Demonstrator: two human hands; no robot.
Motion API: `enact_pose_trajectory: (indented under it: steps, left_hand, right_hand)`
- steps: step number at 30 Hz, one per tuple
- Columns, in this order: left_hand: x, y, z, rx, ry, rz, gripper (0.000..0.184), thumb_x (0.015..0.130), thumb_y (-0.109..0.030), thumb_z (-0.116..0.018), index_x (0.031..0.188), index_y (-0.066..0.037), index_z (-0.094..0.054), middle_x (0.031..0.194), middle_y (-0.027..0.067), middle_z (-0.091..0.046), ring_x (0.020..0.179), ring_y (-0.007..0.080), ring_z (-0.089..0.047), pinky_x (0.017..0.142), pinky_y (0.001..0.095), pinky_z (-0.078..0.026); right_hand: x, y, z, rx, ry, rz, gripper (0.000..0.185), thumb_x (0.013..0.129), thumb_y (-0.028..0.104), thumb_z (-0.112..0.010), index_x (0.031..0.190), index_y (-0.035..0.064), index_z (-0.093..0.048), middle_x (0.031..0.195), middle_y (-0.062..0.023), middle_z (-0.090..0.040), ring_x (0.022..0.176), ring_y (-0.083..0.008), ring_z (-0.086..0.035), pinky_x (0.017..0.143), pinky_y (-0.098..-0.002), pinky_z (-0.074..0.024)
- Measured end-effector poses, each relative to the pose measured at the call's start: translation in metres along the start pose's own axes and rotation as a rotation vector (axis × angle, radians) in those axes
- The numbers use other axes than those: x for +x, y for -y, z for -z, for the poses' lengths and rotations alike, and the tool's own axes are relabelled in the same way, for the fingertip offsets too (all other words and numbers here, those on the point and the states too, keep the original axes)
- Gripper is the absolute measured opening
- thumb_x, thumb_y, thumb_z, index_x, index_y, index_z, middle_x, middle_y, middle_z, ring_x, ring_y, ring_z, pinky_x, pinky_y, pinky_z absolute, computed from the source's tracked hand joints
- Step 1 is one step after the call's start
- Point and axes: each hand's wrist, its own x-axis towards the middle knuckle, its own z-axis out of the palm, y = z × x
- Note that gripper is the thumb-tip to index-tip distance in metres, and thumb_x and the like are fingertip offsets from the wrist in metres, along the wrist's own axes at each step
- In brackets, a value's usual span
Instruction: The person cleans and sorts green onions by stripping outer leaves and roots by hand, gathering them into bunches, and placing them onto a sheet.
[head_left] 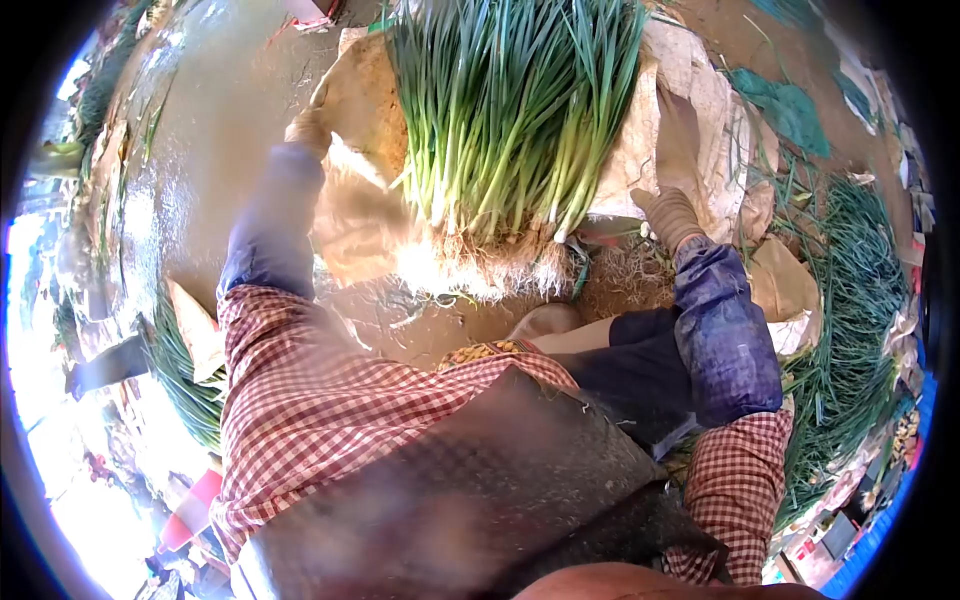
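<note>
A large bunch of green onions (510,130) lies in front of me, white stems and pale roots toward me, dark green leaves pointing away. Under it is an opened brown-and-white sack (350,215). My left hand (308,130), in a tan glove, is closed on the left edge of the sack. On the other side, my right hand (672,214), also gloved, is closed at the lower end of a brown flap of the sack, thumb pointing toward the bunch. Neither hand touches the onions. The fingertips are partly hidden.
More green onions (850,330) are heaped along the right, and some leaves (185,375) show at the left. Loose roots (630,275) litter the floor before my knees. A teal cloth or net (785,108) lies at upper right. Wet ground (215,110) stretches along the left.
</note>
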Motion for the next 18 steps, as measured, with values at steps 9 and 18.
enact_pose_trajectory:
  steps: [9, 18]
  left_hand:
    - [0.035, -0.237, -0.106, -0.876, 0.216, 0.73, 0.02, 0.089, -0.014, -0.048, 0.081, -0.009, -0.066, 0.073, 0.0064, -0.063, 0.062, 0.0139, -0.057, 0.062, 0.0276, -0.049]
    - [-0.008, -0.399, -0.172, -0.753, 0.714, 0.672, 0.046, 0.082, -0.043, -0.064, 0.09, 0.002, -0.068, 0.119, 0.0255, -0.056, 0.112, 0.0305, -0.053, 0.1, 0.0396, -0.037]
  right_hand:
    - [-0.026, 0.022, -0.016, -0.217, -0.338, 0.348, 0.069, 0.083, 0.063, -0.046, 0.072, -0.0034, -0.06, 0.057, -0.0187, -0.057, 0.054, -0.0308, -0.057, 0.054, -0.0437, -0.0439]
    - [-0.085, 0.054, -0.011, -0.436, 0.083, 0.68, 0.039, 0.081, 0.035, -0.051, 0.065, 0.0011, -0.062, 0.058, -0.0185, -0.058, 0.055, -0.0324, -0.059, 0.053, -0.045, -0.0472]
